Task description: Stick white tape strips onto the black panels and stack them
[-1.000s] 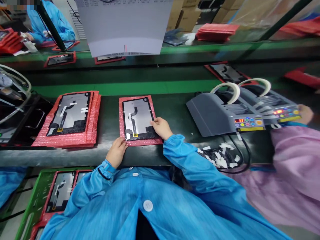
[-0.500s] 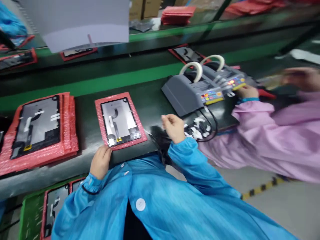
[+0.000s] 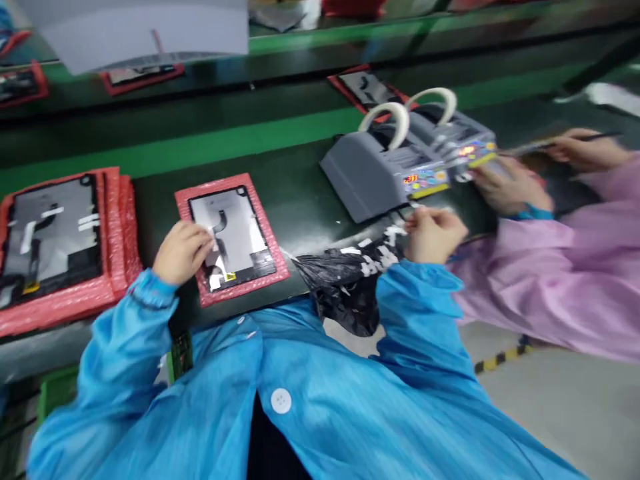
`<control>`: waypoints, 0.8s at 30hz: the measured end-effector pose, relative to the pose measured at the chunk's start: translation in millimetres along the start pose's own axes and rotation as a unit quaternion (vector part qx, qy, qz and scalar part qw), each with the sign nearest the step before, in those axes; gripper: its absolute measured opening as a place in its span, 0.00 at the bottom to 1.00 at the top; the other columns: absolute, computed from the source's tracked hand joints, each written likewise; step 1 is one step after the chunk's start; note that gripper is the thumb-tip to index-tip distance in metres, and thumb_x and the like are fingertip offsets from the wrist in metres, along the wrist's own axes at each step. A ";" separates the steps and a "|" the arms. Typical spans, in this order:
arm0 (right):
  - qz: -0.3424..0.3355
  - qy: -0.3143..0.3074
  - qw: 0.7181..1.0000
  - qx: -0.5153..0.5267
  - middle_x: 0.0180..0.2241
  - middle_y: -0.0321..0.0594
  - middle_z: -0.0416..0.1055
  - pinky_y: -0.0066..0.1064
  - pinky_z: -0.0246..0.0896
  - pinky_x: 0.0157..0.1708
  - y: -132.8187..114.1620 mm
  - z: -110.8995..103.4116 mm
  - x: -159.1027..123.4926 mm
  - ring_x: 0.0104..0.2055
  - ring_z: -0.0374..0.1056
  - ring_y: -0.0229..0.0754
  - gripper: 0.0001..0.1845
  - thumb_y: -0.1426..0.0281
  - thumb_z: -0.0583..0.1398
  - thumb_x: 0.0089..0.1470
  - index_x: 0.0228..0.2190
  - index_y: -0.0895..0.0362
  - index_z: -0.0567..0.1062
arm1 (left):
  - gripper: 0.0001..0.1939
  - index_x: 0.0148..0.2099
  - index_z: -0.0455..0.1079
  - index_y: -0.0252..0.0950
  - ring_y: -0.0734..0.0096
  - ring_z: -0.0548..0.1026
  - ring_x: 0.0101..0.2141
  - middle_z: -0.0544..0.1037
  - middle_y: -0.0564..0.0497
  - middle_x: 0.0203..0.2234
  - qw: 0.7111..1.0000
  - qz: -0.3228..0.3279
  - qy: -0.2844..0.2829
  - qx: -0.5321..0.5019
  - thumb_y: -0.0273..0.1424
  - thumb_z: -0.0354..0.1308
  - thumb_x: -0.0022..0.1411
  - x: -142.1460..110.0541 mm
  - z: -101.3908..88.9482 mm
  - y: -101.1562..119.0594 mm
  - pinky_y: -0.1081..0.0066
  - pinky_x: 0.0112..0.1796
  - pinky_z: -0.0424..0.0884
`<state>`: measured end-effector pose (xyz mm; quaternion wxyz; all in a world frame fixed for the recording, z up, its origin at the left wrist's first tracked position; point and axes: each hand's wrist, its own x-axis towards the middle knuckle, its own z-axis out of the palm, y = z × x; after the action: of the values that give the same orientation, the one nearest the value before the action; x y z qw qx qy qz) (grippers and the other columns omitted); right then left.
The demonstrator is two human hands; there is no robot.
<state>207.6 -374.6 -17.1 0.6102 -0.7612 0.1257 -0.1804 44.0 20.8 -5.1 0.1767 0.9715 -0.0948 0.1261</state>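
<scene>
A tablet-sized display panel (image 3: 245,230) with a dark ribbon cable and white tape pieces lies on a red bubble-wrap sheet (image 3: 280,267) before me. At the panel's left edge, my left hand (image 3: 183,253) is closed, its fingertips pressed together over the panel; what they pinch, if anything, is too small to name. My right hand (image 3: 435,235) is closed in a pinch just under the front of the nearer grey tape dispenser (image 3: 370,177). Something small and whitish shows near its fingertips, unclear. A black plastic bag (image 3: 345,300) with white scraps hangs at the bench edge beside it.
Left lies a stack of red bubble-wrap sheets (image 3: 127,233) with another panel (image 3: 57,233) on top. A second tape dispenser (image 3: 467,147) stands behind the first. At right, a co-worker's hands (image 3: 515,187) are close by. A white sheet (image 3: 145,30) hangs at upper left.
My left hand has moved up from the panel's lower corner to its left edge. My right hand has gone right, to the tape dispenser's front, uncovering more of the black bag.
</scene>
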 end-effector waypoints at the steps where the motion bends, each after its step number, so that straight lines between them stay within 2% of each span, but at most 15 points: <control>1: -0.031 0.049 0.997 -0.053 0.17 0.33 0.61 0.31 0.56 0.23 -3.7 -0.7 -5.8 0.20 0.57 0.36 0.09 0.69 0.58 0.46 0.18 0.52 0.66 | 0.14 0.38 0.75 0.39 0.59 0.70 0.44 0.77 0.45 0.38 1.000 -0.007 0.001 -0.006 0.36 0.48 0.62 11.4 5.6 -10.4 0.52 0.49 0.64; 3: -0.080 0.104 0.984 -0.121 0.19 0.34 0.61 0.35 0.58 0.30 -14.3 -1.1 -21.2 0.23 0.60 0.39 0.09 0.69 0.58 0.46 0.18 0.51 0.65 | 0.12 0.40 0.74 0.39 0.59 0.66 0.50 0.76 0.46 0.43 0.999 -0.019 -0.020 -0.035 0.35 0.50 0.61 27.4 18.9 -30.8 0.51 0.53 0.60; 5: -0.096 0.060 0.986 -0.120 0.19 0.35 0.63 0.36 0.59 0.31 -27.0 4.1 -39.9 0.24 0.61 0.40 0.08 0.67 0.58 0.47 0.19 0.51 0.66 | 0.10 0.41 0.74 0.40 0.59 0.64 0.53 0.76 0.46 0.45 0.996 -0.030 -0.041 -0.076 0.33 0.54 0.59 34.6 31.2 -45.3 0.53 0.55 0.57; 7: -0.079 -0.047 0.992 -0.085 0.19 0.35 0.64 0.34 0.58 0.27 -38.2 21.0 -58.9 0.22 0.61 0.39 0.08 0.63 0.59 0.45 0.20 0.52 0.68 | 0.10 0.42 0.74 0.41 0.59 0.62 0.55 0.75 0.46 0.46 0.992 -0.032 -0.050 -0.113 0.32 0.57 0.57 35.6 39.3 -52.2 0.52 0.57 0.54; 9: -0.055 -0.191 0.978 -0.057 0.19 0.34 0.66 0.31 0.57 0.24 -45.6 52.4 -75.2 0.21 0.60 0.37 0.11 0.60 0.60 0.43 0.22 0.53 0.69 | 0.10 0.42 0.74 0.43 0.58 0.61 0.56 0.75 0.47 0.46 0.990 -0.027 -0.056 -0.124 0.32 0.58 0.56 33.6 42.8 -54.3 0.50 0.57 0.51; 12: -0.055 -0.389 0.918 -0.056 0.18 0.33 0.66 0.29 0.57 0.26 -50.1 118.4 -92.8 0.22 0.60 0.35 0.11 0.61 0.59 0.45 0.23 0.56 0.70 | 0.11 0.44 0.73 0.45 0.57 0.59 0.57 0.74 0.48 0.49 0.992 -0.015 -0.071 -0.104 0.32 0.56 0.58 30.3 43.4 -55.5 0.47 0.57 0.49; 15: -0.091 -0.499 0.854 -0.117 0.21 0.34 0.68 0.28 0.57 0.30 -50.5 181.6 -106.0 0.25 0.63 0.35 0.07 0.69 0.57 0.48 0.22 0.57 0.69 | 0.12 0.46 0.73 0.44 0.57 0.59 0.57 0.72 0.48 0.52 0.993 0.000 -0.081 -0.083 0.32 0.54 0.60 28.9 44.2 -57.0 0.48 0.57 0.49; 17: -0.112 -0.537 0.816 -0.183 0.23 0.36 0.70 0.28 0.57 0.31 -50.1 210.1 -113.6 0.27 0.64 0.36 0.07 0.72 0.56 0.51 0.23 0.59 0.70 | 0.13 0.48 0.72 0.42 0.57 0.59 0.57 0.71 0.47 0.53 0.994 0.010 -0.082 -0.065 0.33 0.53 0.61 28.3 45.5 -57.9 0.48 0.57 0.49; 19: -0.126 -0.552 0.786 -0.249 0.25 0.39 0.72 0.29 0.57 0.32 -50.1 225.9 -119.4 0.30 0.66 0.38 0.09 0.71 0.55 0.53 0.27 0.60 0.73 | 0.15 0.50 0.71 0.42 0.56 0.59 0.56 0.70 0.46 0.54 0.995 0.022 -0.083 -0.040 0.34 0.51 0.63 27.7 47.0 -58.4 0.46 0.57 0.49; 24: -0.160 -0.545 0.742 -0.356 0.36 0.44 0.75 0.29 0.59 0.38 -57.7 233.6 -126.1 0.39 0.69 0.42 0.12 0.69 0.53 0.56 0.36 0.60 0.76 | 0.17 0.52 0.70 0.41 0.55 0.60 0.55 0.70 0.46 0.54 0.996 0.044 -0.081 -0.003 0.36 0.48 0.65 26.5 48.5 -58.9 0.45 0.56 0.51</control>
<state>192.0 -103.4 -20.6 0.2214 -0.9005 -0.2967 0.2283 92.9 53.4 -60.3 0.1661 0.9729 -0.1514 0.0546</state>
